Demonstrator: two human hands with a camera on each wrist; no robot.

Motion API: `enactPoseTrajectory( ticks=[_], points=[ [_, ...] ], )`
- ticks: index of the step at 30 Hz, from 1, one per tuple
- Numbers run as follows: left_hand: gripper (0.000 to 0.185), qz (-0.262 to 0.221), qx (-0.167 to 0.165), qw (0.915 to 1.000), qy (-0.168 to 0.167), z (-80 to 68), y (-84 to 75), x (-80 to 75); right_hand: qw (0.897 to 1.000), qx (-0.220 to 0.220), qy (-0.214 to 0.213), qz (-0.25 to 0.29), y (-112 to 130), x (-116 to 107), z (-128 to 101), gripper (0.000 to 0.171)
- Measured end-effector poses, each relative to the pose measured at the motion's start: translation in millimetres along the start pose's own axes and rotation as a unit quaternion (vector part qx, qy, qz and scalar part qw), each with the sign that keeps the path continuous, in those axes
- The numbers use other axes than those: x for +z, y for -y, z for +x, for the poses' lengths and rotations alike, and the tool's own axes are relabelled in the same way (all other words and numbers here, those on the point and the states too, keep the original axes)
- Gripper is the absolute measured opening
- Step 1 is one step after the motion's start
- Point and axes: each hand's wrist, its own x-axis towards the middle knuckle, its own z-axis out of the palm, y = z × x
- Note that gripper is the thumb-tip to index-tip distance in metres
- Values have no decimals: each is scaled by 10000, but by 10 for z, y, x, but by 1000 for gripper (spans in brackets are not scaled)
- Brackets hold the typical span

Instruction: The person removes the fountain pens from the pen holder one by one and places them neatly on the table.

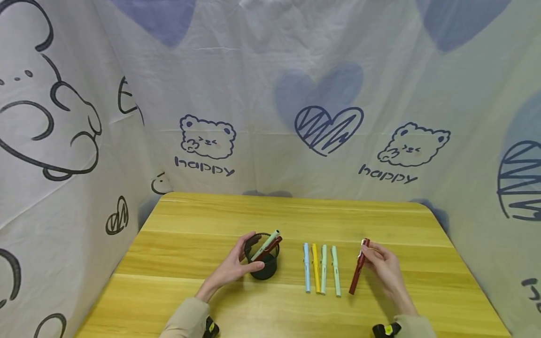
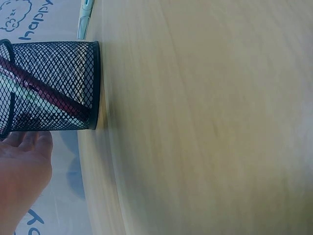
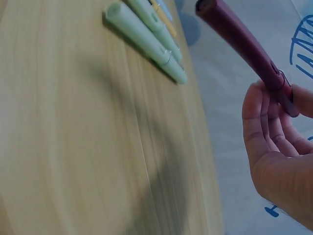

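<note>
A black mesh pen holder (image 1: 264,269) stands on the table. My left hand (image 1: 232,266) holds it from the left side, thumb in front and fingers round the back. Inside lean a pale green pen (image 1: 266,245) and a dark red pen (image 1: 275,242); the left wrist view shows both through the mesh. On the right, my right hand (image 1: 388,271) pinches another dark red pen (image 1: 358,272) near its clip end. That pen is tilted, and in the right wrist view the held pen (image 3: 244,41) is raised off the table.
Between the hands lie a light blue pen (image 1: 306,267), a yellow pen (image 1: 315,267) and two pale green pens (image 1: 336,270), side by side on the wooden table (image 1: 203,216). A printed cloth (image 1: 258,94) hangs behind the table and along both sides.
</note>
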Motion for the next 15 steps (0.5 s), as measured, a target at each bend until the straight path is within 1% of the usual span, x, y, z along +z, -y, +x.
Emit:
enactPoseTrajectory(
  ticks=[3,5,9,15],
  points=[
    [88,14,-5,10000,-6,0,2,-1,9978,-65,95,-655,11,-17,37,36],
    [88,29,-8,10000,-5,0,5,-3,9945,-115,124,-1036,12,-23,52,42],
    [88,52,2,10000,9,4,16,-6,9870,-217,197,-1583,-4,-29,92,44],
    [89,60,-12,10000,6,8,22,-5,9795,-269,293,-1976,-63,-21,191,42]
  ],
)
